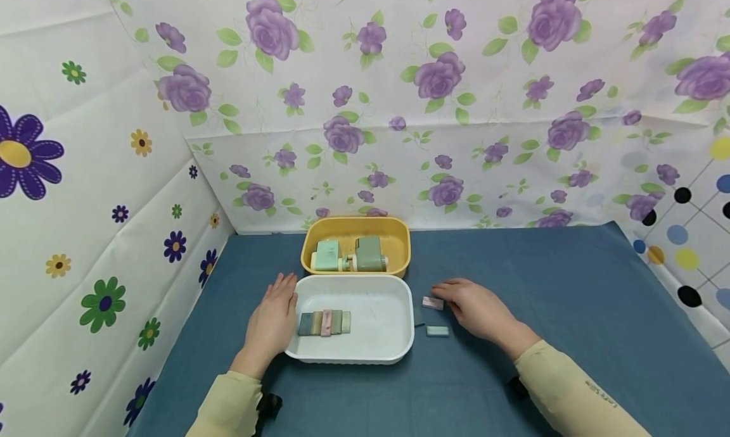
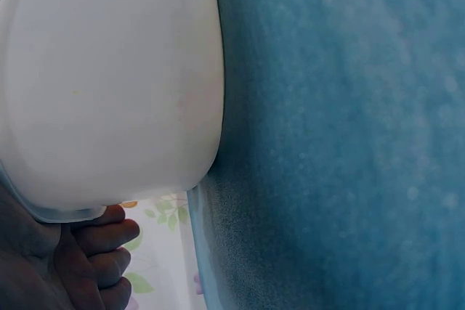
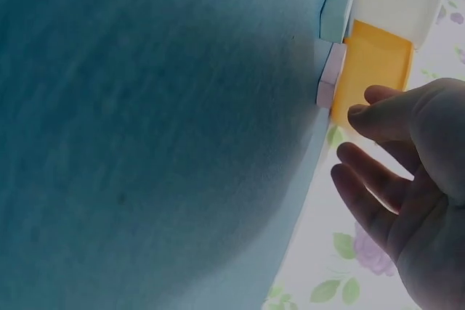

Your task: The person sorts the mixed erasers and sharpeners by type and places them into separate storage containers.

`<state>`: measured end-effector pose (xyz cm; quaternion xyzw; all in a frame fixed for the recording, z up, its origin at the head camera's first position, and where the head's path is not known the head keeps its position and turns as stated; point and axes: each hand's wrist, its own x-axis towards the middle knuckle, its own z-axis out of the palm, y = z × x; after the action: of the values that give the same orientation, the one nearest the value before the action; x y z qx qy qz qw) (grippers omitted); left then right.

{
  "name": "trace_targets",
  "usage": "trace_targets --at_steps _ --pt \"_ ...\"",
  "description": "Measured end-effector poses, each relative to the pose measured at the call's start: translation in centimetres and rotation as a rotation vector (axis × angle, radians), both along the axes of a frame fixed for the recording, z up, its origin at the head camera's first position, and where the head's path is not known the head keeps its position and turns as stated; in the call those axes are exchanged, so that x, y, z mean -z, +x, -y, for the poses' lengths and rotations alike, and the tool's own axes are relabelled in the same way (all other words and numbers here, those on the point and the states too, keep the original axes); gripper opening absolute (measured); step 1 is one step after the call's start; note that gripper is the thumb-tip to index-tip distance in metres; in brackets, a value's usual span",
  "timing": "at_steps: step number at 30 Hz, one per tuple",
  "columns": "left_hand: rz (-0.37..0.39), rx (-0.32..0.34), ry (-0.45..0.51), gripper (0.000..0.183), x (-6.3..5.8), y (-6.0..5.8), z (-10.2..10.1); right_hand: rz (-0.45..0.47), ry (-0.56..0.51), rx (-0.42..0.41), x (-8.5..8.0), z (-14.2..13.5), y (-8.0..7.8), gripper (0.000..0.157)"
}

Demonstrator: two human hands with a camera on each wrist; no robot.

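Note:
A white plastic tray [image 1: 376,320] stands in the middle of the table. My left hand [image 1: 274,316] rests along its left rim, fingers fairly straight; the left wrist view shows the tray's outer wall [image 2: 116,85] and the fingers [image 2: 109,237] beside it. Inside, a row of several small coloured blocks [image 1: 325,323] lies side by side. To the right of the tray are a small pink block [image 1: 433,303] and a pale mint block [image 1: 437,331]. My right hand [image 1: 476,307] hovers beside the pink block, loosely bent and holding nothing; the right wrist view shows a gap between fingers and block.
Behind the tray stands a yellow bin [image 1: 399,247] holding two green-toned objects [image 1: 367,254] of unclear kind. A blue cloth [image 1: 570,285] covers the table. Flowered sheets [image 1: 365,95] rise at the back and sides. A dark object [image 1: 270,406] sits by the left sleeve.

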<state>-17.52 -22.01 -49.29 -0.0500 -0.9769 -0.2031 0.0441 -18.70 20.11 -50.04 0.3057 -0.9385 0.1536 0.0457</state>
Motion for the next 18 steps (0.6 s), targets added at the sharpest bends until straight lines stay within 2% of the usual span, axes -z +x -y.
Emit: trace_targets --at_steps 12,18 --pt "-0.005 0.005 -0.006 0.048 -0.1 0.0 0.0 0.026 0.117 -0.155 -0.9 0.0 -0.7 0.042" --pt "-0.007 0.012 -0.011 0.048 0.0 0.1 0.0 0.015 0.196 -0.213 -1.1 0.4 -1.1 0.054"
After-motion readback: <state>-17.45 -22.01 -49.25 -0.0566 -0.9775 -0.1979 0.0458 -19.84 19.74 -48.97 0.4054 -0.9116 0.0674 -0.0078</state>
